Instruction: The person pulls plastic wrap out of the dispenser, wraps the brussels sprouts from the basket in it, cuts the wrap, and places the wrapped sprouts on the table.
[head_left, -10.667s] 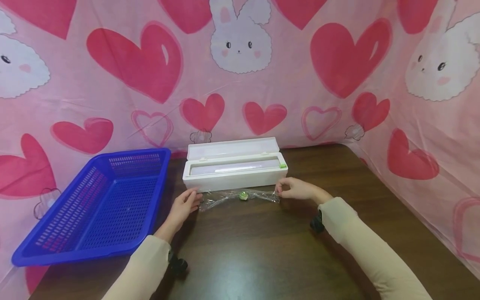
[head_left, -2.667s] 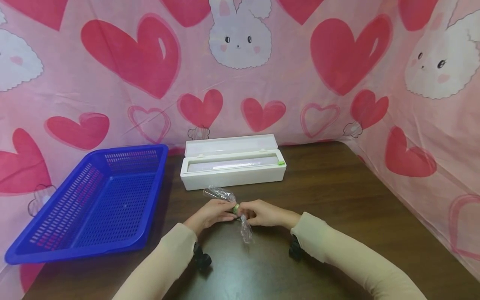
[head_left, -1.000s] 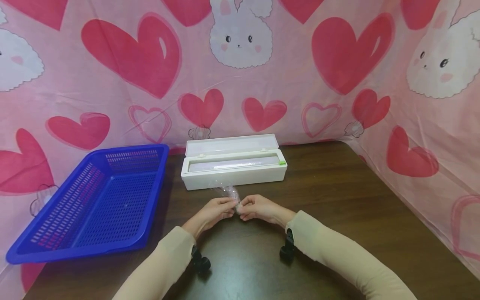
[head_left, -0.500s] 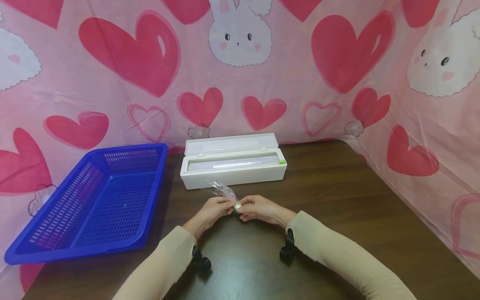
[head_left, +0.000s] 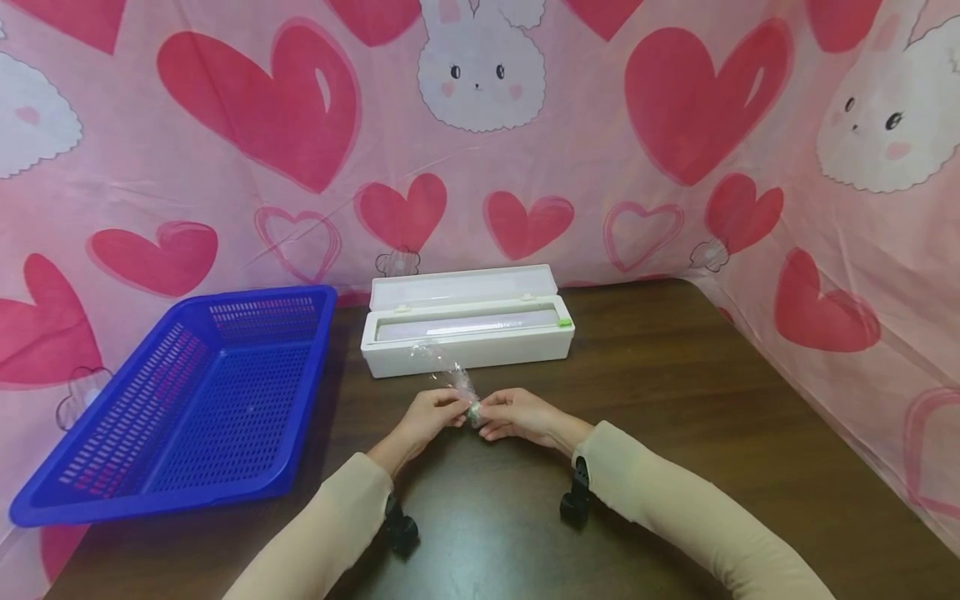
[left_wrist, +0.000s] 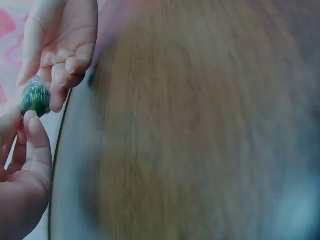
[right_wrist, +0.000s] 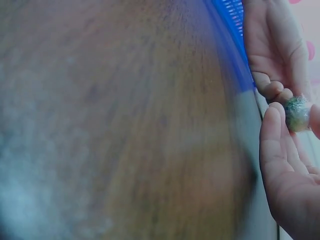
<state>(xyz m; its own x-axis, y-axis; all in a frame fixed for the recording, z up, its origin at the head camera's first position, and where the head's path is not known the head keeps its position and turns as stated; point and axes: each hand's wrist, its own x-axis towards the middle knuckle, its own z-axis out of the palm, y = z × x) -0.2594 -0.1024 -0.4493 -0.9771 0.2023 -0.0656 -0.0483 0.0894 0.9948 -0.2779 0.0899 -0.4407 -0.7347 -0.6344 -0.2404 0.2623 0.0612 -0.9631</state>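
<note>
Between my two hands is a small rounded green piece (left_wrist: 35, 98), dark green with a lighter patch, covered in clear cling film. My left hand (head_left: 427, 419) pinches it from the left with thumb and fingertips. From the other side my right hand (head_left: 525, 417) pinches it too, the remaining fingers loosely curled. A loose tail of cling film (head_left: 450, 371) sticks up from the piece toward the white box. In the right wrist view the green piece (right_wrist: 297, 114) shows crinkled film on its surface. Fingers hide part of it in every view.
Behind the hands a white cling film dispenser box (head_left: 468, 357) stands with its lid raised, a roll inside and a green slider (head_left: 564, 322) at its right end. To the left lies a blue perforated basket (head_left: 300, 417). A pink printed cloth (head_left: 600, 167) backs the brown table (head_left: 675, 400).
Earlier the film lay stretched in front of the box with the green piece mid-way; it is now gathered around the piece. In the last second the fingers shift slightly and the tail swings upward.
</note>
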